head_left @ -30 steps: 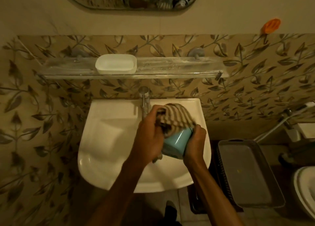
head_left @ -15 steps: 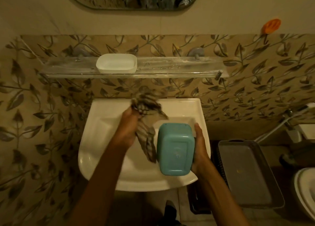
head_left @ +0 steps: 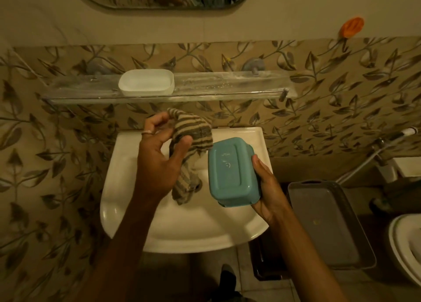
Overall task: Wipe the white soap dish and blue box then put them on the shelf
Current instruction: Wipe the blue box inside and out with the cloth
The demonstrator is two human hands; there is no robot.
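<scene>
left hand [head_left: 159,156]: pinching striped cloth [head_left: 191,151]
right hand [head_left: 268,187]: gripping blue box [head_left: 232,171], base up, over sink [head_left: 182,233]
soap dish [head_left: 146,82]: on shelf [head_left: 227,86]
advice: turn box, wipe every side, shelve beside dish

We note the blue box [head_left: 231,171] as smooth plastic with a faint sheen. The white soap dish [head_left: 146,82] appears matt plastic. The cloth [head_left: 192,142] is a soft striped knit. The shelf [head_left: 227,85] looks like clear glass, smeared and cloudy. The sink [head_left: 182,228] reads as glossy white ceramic.
</scene>
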